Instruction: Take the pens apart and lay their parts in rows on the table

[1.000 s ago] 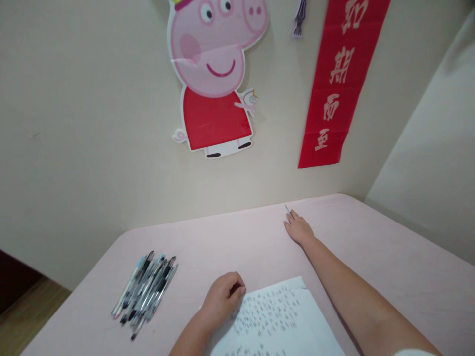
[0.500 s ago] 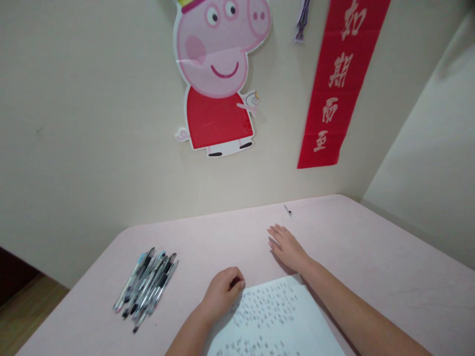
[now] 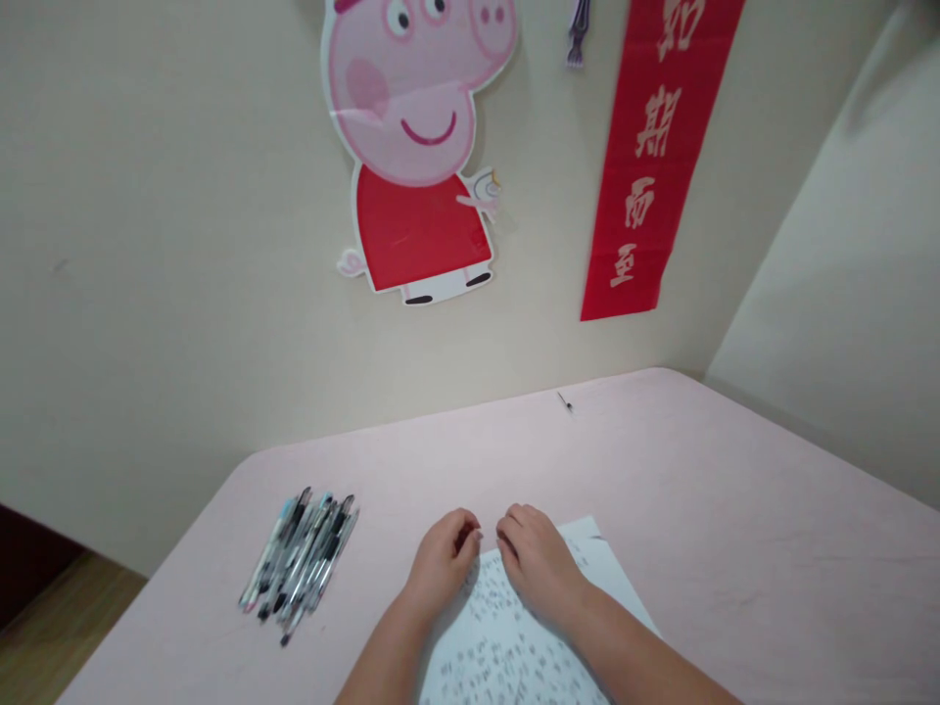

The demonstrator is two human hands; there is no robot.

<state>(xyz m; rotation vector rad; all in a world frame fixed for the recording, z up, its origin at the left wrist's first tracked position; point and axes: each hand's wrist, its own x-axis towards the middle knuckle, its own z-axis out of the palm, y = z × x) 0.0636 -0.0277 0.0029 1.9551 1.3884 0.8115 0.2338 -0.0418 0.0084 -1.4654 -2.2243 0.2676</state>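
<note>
My left hand (image 3: 443, 560) rests as a loose fist at the upper left edge of a white sheet of handwritten paper (image 3: 506, 658). Its fingers are curled over a dark gap, and what they hold is hidden. My right hand (image 3: 538, 565) lies on the sheet right beside it, knuckles up. The fingers are bent down with their tips close to the left hand's. Nothing shows in them. The sheet lies on a pink table (image 3: 734, 529).
A bunch of several pens (image 3: 301, 560) lies to the left of my hands. A small dark thin piece (image 3: 564, 401) sits near the table's far edge. On the wall behind hang a cartoon pig cut-out (image 3: 418, 147) and a red banner (image 3: 650, 157).
My right hand left the small dark piece at the far edge and drew back across the table to the paper, beside my left hand. Its fingers went from flat to bent. The left hand stayed.
</note>
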